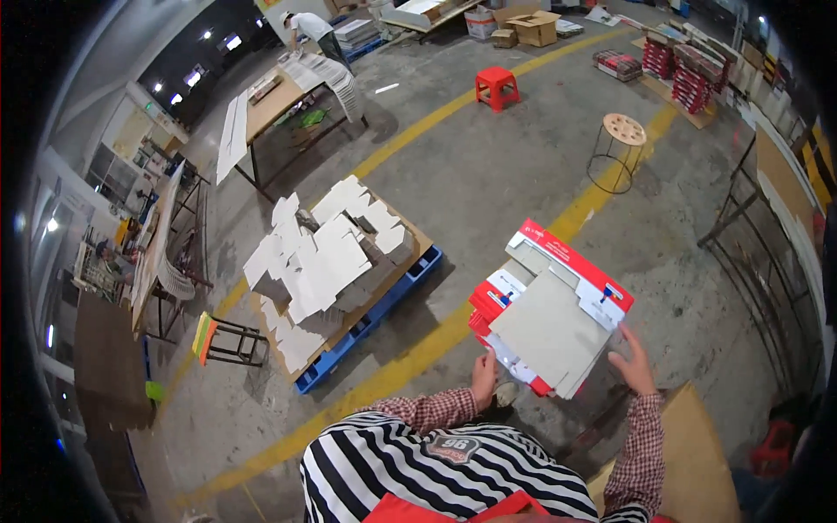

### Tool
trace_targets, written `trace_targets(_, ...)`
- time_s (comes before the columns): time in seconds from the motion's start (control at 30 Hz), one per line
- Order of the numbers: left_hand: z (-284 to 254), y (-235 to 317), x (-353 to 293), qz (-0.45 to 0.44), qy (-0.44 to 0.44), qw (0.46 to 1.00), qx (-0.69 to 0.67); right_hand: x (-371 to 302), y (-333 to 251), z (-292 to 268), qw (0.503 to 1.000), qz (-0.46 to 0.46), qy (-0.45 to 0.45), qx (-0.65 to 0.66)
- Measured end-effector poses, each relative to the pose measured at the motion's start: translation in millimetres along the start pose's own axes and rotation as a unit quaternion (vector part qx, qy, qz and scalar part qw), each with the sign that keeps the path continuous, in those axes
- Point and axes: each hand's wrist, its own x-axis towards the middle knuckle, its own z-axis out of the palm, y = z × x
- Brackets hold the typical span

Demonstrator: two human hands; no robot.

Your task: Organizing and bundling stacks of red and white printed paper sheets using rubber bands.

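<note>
Head view: a blue slatted pallet (366, 327) lies left of a red-and-white printed cardboard stack (571, 261), topped by grey rectangular board (554, 322). Right hand (637, 368), fingers wide, is beside the stack; left hand (485, 382) curls at its edge, grip unclear.

1 blue pallet (370, 322). Stools, 3 tot.: 1 w/ striped top (203, 338) just L of pallet, 1 red stool (497, 85) beyond it & to R, 1 round-top stool (625, 129) farther R. Hands, 2: L hand (485, 381) & R hand (636, 364), both R of pallet, w/ 1 card stack (549, 322) betw. Tables, min. 3: 1 long table (272, 109) beyond pallet, 1 bench table (150, 257) to L, 1 side table (785, 179) far R. Co-workers: 1 person in white top (307, 26) clearly visible, beyond pallet.
</note>
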Motion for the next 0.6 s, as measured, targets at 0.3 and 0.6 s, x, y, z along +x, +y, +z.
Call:
trace_targets(0.3, 121.0, 104.6, -180.8, 0.304, -0.509, 0.803, 0.062, -195.7, 32.3, 32.5, 0.918, 0.142, 0.362, -0.077)
trace_targets(0.6, 178.1, 142.4, -419.6, 0.559, -0.657, 0.361, -0.355, -439.2, 71.0, 80.5, 0.602, 0.498, 0.568, -0.261)
